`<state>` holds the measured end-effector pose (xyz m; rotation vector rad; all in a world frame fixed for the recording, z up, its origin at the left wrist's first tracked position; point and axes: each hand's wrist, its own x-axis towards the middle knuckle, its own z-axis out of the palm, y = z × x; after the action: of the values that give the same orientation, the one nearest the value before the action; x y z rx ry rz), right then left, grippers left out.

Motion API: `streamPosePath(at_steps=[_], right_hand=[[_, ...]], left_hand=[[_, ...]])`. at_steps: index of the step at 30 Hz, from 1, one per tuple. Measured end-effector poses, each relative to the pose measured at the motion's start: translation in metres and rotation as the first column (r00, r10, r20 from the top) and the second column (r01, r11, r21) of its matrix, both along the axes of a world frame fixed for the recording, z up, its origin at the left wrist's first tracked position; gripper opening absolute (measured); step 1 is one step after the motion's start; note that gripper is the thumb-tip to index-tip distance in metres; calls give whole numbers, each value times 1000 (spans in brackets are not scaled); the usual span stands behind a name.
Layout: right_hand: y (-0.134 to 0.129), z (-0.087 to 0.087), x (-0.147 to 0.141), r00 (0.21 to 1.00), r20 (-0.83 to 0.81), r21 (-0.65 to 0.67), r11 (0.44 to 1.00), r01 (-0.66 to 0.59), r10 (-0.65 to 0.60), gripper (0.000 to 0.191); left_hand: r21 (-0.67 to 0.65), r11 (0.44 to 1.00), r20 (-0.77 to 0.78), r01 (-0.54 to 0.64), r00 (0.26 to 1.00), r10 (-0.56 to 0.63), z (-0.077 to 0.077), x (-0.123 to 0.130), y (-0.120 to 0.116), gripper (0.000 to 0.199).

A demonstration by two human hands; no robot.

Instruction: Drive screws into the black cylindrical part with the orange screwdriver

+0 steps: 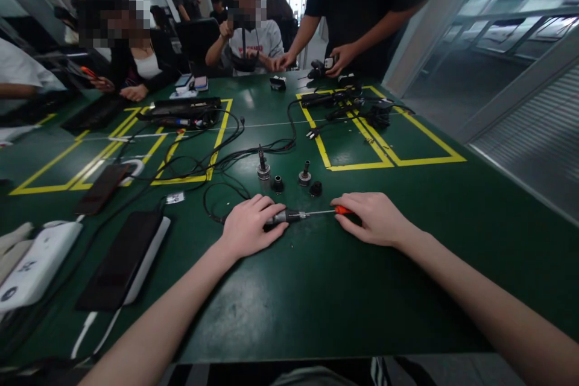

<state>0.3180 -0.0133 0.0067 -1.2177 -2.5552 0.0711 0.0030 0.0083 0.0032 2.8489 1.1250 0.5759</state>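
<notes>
My left hand (251, 226) is closed over a dark cylindrical tool handle (293, 215) with a metal collar at its right end. My right hand (373, 217) pinches the orange handle of a screwdriver (342, 210). Its thin shaft points left and reaches the collar; whether the tip is inside it I cannot tell. Just beyond my hands stand two metal parts with round bases and upright posts, a taller one (263, 167) and a shorter one (304, 175). Beside them sit a black cap (277, 184) and another black cap (316, 188).
Black cables (266, 148) snake across the green table (271, 307) beyond my left hand. At left lie a dark phone-like slab (122, 259), a smaller phone (103, 188) and a white power strip (43, 259). Yellow tape (359, 166) marks rectangles. Several people work opposite.
</notes>
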Motion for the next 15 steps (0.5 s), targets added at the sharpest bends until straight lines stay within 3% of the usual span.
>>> streamPosePath(at_steps=[10, 15], right_hand=[[-3, -10, 0, 991, -132, -5, 1000, -31, 30, 9], [-4, -7, -5, 989, -135, -20, 998, -58, 55, 19]], left_hand=[[-12, 1000, -8, 3, 1000, -3, 0, 0, 3, 31], [8, 999, -3, 31, 1000, -31, -1, -1, 4, 31]])
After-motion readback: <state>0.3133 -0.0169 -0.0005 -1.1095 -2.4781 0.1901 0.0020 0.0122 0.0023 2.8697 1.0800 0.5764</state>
